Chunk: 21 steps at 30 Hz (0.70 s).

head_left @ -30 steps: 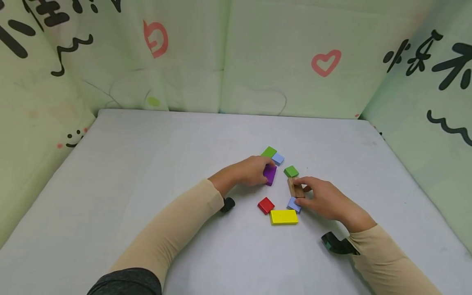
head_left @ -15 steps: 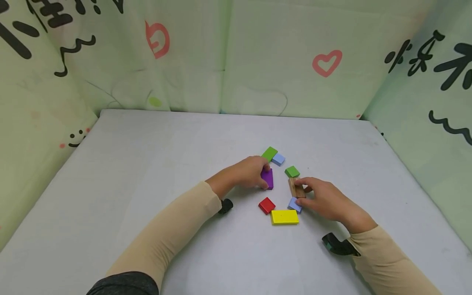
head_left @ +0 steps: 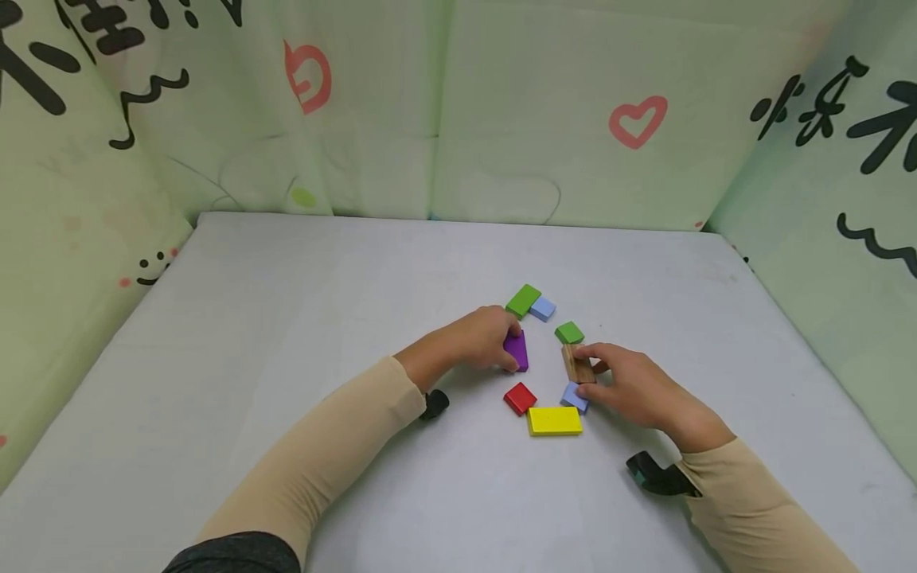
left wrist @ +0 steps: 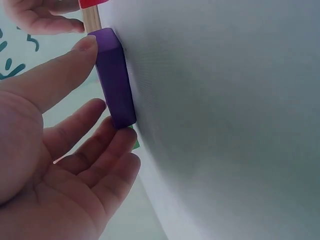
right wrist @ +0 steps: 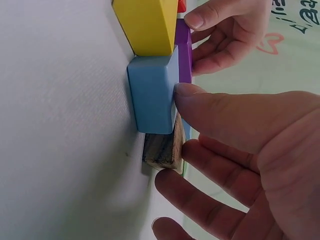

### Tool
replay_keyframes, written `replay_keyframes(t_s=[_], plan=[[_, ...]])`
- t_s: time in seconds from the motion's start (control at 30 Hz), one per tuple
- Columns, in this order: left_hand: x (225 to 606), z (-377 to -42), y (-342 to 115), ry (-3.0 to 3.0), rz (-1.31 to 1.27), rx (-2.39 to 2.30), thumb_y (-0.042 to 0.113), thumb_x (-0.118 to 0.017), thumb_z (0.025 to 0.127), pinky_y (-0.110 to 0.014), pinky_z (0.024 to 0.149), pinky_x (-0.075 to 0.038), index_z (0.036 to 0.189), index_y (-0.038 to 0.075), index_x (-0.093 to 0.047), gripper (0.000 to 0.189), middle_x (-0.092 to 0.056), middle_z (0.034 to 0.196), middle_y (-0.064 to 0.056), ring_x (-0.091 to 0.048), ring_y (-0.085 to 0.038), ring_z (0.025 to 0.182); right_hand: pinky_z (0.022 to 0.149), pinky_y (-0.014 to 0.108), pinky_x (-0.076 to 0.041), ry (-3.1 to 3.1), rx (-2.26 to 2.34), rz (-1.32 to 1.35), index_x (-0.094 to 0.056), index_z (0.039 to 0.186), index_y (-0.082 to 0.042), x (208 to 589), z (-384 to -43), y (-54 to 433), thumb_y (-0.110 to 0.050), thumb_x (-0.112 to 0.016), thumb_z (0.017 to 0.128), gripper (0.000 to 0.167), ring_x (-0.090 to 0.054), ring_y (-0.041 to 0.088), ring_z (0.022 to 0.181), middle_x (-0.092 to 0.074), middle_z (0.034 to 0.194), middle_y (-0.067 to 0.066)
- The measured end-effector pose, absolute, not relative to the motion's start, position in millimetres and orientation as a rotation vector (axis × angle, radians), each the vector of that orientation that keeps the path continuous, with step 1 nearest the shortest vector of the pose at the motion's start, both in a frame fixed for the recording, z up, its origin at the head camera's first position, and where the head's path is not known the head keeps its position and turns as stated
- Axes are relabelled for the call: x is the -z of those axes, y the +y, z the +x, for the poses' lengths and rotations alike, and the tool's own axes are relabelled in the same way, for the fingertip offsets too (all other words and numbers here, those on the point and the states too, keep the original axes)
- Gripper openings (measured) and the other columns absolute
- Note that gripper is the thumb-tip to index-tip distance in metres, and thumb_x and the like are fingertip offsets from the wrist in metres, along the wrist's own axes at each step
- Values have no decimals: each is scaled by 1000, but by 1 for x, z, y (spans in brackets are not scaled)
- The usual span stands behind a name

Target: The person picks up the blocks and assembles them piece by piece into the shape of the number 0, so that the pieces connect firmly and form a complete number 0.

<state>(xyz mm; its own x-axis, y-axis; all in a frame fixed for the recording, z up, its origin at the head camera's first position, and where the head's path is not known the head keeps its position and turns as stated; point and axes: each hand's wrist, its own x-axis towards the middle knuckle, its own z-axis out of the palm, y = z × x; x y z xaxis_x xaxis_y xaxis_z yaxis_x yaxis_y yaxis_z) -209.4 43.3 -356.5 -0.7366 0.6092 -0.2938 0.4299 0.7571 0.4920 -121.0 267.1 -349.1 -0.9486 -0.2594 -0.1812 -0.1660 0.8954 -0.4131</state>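
Observation:
My left hand (head_left: 483, 338) holds a purple block (head_left: 517, 350) on the left side of a loose ring of blocks. In the left wrist view the thumb presses the near end of the purple block (left wrist: 115, 80) and fingertips touch its far end. Across the ring, my right hand (head_left: 634, 386) has its fingers curled at a brown wooden block (head_left: 579, 366). Its thumb also touches a light blue block (right wrist: 150, 97) beside the wood in the right wrist view. A small green block (head_left: 569, 333) adjoins the wooden block's far end.
Nearest me lies a yellow block (head_left: 555, 422), with a red block (head_left: 520, 399) at its left corner. A longer green block (head_left: 524, 301) and another light blue block (head_left: 544, 308) form the far side. Printed curtains (head_left: 516, 119) surround the white table (head_left: 322, 278).
The purple block has slid a little left and toward me in my left hand, and has turned slightly. My right hand and the other blocks have stayed put.

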Motion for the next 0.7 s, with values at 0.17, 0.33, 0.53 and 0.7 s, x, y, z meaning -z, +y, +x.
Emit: replay_keyframes(t_s=[0.17,0.33,0.53,0.7], plan=[[357,-208,41,2518,811,-535,29,-79,89,-25,91,-48,137,6,-59,57,-57,122,-7,-53,-16,106,87,51,-52,2827,587,-317,-54,137,-1,349,-121,267,-20,-76,90,56,-58,37,108,-59,128,22],[359,-207,39,2525,815,-522,30,-79,88,-25,90,-48,135,7,-60,55,-58,121,-7,-53,-16,105,86,51,-52,2830,593,-324,-54,137,-1,349,-121,267,-20,-76,90,56,-58,37,109,-58,128,23],[358,-204,37,2534,825,-512,30,-79,88,-24,91,-48,133,7,-61,53,-57,120,-7,-53,-16,105,86,50,-53,2827,601,-320,-53,138,0,350,-121,267,-19,-76,90,56,-58,38,109,-58,129,23],[356,-202,35,2533,850,-489,30,-78,89,-25,92,-48,134,7,-61,53,-57,120,-7,-53,-16,105,86,50,-53,2830,594,-312,-53,138,0,349,-121,267,-19,-76,90,56,-58,38,109,-58,128,23]])
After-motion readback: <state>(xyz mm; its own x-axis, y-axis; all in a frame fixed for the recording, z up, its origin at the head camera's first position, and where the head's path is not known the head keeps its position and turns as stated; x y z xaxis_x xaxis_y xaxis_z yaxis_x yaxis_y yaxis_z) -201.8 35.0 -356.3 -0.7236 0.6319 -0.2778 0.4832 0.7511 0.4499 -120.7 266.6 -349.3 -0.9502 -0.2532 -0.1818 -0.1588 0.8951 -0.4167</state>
